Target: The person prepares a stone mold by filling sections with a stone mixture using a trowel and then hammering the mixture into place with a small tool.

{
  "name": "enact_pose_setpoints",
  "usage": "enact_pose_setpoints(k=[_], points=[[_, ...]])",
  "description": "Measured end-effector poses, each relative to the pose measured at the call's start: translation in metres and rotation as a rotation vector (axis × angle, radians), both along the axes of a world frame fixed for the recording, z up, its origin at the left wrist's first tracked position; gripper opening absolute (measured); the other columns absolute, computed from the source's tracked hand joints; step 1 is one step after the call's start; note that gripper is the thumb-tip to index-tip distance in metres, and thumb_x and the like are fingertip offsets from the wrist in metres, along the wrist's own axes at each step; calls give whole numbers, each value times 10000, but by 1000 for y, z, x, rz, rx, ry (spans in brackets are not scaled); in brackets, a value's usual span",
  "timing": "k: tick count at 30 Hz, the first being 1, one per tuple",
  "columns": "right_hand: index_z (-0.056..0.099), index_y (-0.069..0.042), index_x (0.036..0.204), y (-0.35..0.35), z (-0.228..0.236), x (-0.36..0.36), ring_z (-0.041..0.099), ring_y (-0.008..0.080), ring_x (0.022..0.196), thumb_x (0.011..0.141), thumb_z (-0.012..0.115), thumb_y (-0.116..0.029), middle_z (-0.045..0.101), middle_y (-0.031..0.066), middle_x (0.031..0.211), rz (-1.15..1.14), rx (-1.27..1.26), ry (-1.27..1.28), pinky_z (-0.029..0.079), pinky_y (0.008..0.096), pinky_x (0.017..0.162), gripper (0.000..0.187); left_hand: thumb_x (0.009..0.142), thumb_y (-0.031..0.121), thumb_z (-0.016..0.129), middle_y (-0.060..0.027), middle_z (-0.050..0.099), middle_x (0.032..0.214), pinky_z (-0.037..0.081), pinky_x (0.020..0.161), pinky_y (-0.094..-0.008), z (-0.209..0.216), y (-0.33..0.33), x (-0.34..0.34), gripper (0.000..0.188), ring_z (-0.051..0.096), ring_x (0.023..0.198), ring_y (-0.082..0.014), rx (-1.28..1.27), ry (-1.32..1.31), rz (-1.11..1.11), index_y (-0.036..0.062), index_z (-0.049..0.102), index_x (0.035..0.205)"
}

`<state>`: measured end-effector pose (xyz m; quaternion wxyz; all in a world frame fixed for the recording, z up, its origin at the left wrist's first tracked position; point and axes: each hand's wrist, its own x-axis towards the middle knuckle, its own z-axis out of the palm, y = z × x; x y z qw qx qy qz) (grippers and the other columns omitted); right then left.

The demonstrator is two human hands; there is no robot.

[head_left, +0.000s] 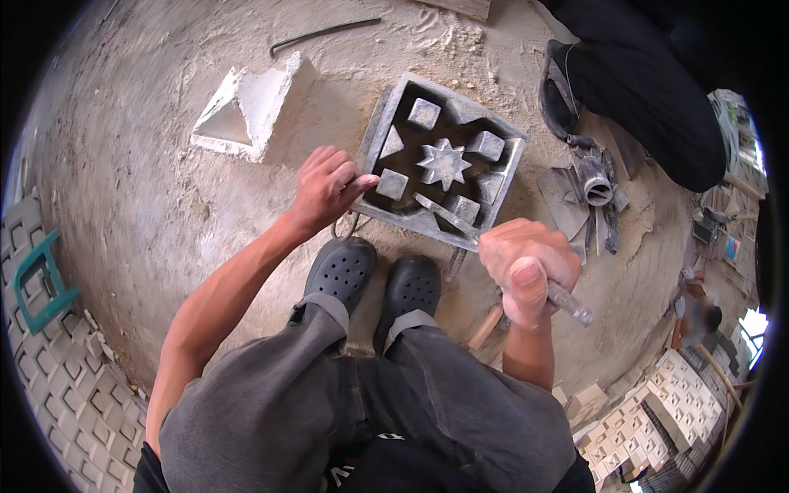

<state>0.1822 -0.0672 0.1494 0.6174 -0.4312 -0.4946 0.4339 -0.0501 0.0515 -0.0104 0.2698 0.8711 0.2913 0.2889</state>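
In the head view, the square metal mould [464, 103] lies on the dusty floor ahead of the person's feet. Inside its dark recess stand an eight-pointed star [444, 164] at the middle and pale blocks [423, 113] around it. The right hand [530, 267], at the mould's near right corner, is clenched around a metal tool [569, 304], whose far end extends over the recess. The left hand [327, 187], by the near left corner, has curled fingers and a thumb pointing over the rim; whether they grip anything, I cannot tell. Left of the mould sits a hollowed white piece [279, 111]; right of it, an open-ended tube [588, 171], contents unclear.
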Motion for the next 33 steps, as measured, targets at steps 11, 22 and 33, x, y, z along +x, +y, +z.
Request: enact_pose_setpoints(k=[11,22,33], points=[[393,-28,575,16,-1,2,326,121,451,940,603,-177,337,11,517,-46,-191,-78,235,340,445,447,960,244,646,-105,513,729,419,653,-417,-5,8,-4,334,516,695,-311,-8,-82,36,37,522,729],[318,-72,643,-11,-36,-40,256,66,475,1048,425,-124,318,-31,550,-403,-78,38,201,290,452,422,936,201,645,-124,542,775,438,693,-416,4,4,-3,238,530,744,-327,-77,-73,20,33,585,778],[328,-53,635,-20,-47,-38,309,99,455,1039,414,-101,368,13,540,-433,-2,-103,253,297,436,416,904,222,696,-108,569,778,459,715,-420,4,8,-3,244,561,757,-317,-82,-81,55,41,622,759]])
